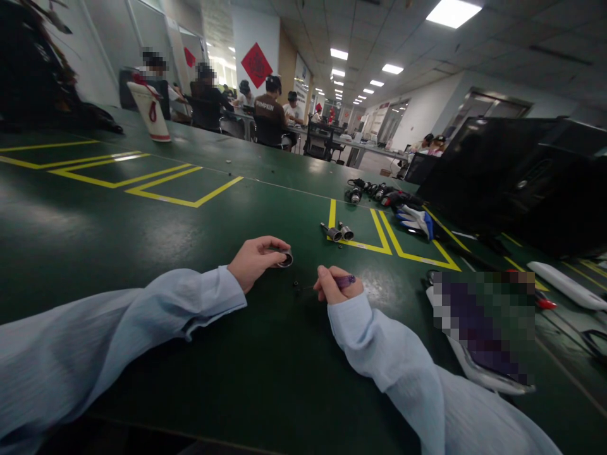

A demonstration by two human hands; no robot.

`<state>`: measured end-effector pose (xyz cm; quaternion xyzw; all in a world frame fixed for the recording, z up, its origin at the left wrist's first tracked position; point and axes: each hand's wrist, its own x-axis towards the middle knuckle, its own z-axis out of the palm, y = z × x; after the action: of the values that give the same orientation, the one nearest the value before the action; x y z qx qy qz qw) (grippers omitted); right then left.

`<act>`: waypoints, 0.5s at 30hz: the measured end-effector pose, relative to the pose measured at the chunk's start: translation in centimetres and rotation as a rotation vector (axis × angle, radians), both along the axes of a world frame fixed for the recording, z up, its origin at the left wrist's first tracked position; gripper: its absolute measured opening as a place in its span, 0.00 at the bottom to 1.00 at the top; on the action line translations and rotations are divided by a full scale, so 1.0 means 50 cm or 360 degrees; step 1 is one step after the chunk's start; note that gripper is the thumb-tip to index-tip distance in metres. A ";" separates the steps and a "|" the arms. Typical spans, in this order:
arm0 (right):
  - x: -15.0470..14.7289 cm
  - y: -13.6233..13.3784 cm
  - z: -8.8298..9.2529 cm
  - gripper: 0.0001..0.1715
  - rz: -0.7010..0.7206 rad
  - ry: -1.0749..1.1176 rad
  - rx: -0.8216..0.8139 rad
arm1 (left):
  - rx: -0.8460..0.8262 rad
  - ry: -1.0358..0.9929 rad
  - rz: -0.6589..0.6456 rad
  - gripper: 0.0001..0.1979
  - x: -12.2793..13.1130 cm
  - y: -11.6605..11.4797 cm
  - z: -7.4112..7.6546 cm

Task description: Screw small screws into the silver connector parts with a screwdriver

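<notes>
Between the thumb and fingers of my left hand (258, 260) is a round metal cup-like part (286, 259), its open end turned towards the lower right. My right hand (337, 285) is closed around a small screwdriver with a purple handle (348, 280); its thin shaft points left. A tiny dark piece (295, 284) lies on the green table (265, 354) between my hands. Beyond my right hand, two metal cylindrical parts with stems (334, 234) rest near the yellow tape.
At the right lie a white-framed tablet-like device (478, 370), a blue and white glove (416, 221) and dark metal parts with cables (363, 189). A white paper cup (150, 110) stands far left. Large black cases (516, 177) stand at right; people sit at tables beyond.
</notes>
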<state>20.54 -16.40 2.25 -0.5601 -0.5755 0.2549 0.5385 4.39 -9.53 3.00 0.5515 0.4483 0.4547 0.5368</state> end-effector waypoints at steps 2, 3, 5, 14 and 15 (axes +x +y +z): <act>0.002 0.000 0.000 0.24 -0.0016 0.0034 0.0026 | -0.0006 -0.0004 0.0010 0.12 0.001 0.000 0.001; 0.002 0.000 0.000 0.24 -0.0022 0.0056 0.0041 | -0.0008 -0.0008 0.0018 0.12 0.001 0.000 0.001; 0.004 0.001 0.000 0.24 -0.0023 0.0093 0.0081 | -0.0010 -0.0013 0.0025 0.12 0.002 -0.002 0.003; 0.002 0.004 -0.001 0.22 -0.0050 0.0063 0.0196 | -0.0023 -0.0038 0.0014 0.13 0.001 -0.005 0.007; 0.002 0.005 -0.002 0.22 -0.0046 0.0049 0.0176 | -0.0018 -0.0036 0.0008 0.13 0.000 -0.005 0.006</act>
<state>20.66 -16.17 2.15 -0.5338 -0.5722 0.2236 0.5811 4.41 -9.77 3.30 0.5422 0.4461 0.4597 0.5438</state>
